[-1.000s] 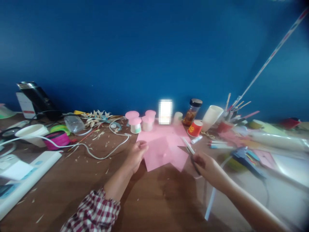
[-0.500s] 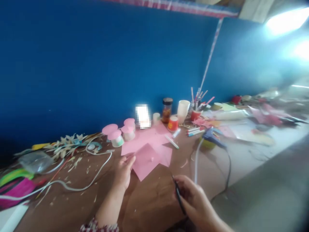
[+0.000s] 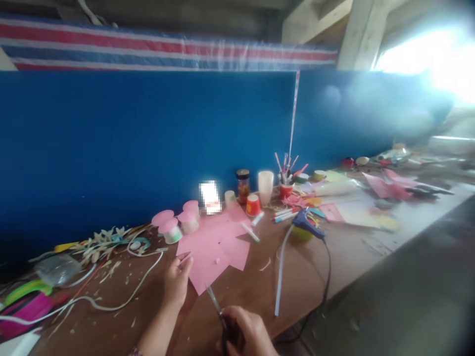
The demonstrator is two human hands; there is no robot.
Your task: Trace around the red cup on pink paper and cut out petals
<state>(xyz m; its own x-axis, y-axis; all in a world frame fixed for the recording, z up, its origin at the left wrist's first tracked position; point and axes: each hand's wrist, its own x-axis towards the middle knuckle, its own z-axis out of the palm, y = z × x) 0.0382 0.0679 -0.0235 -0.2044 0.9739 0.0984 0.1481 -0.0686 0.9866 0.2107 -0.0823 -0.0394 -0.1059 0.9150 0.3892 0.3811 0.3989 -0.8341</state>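
My left hand [image 3: 177, 283] pinches the left edge of a square pink paper sheet [image 3: 208, 262] between thumb and fingers. More pink paper [image 3: 239, 251] lies beneath and behind it. In my right hand [image 3: 247, 331] is a pair of scissors [image 3: 215, 299] with dark handles. Its pale blades point up and left, with the tips close to the sheet's lower corner; I cannot tell whether they touch. A small pale bit [image 3: 217, 261] rests on the sheet. My right fingers partly hide the scissors' handles.
Behind the paper stand cups topped with pink discs [image 3: 169, 225], a dark-lidded jar [image 3: 243, 185], a red paper cup [image 3: 253, 204] and a white cup [image 3: 265, 187]. A blue glue gun [image 3: 308, 223] lies right, its cord trailing over the table edge. A white cable [image 3: 107, 307] crosses the left side.
My right hand has brought the scissors left, up to the sheet's lower corner. My left hand still holds the paper, which has shifted slightly. The view has tilted upward.
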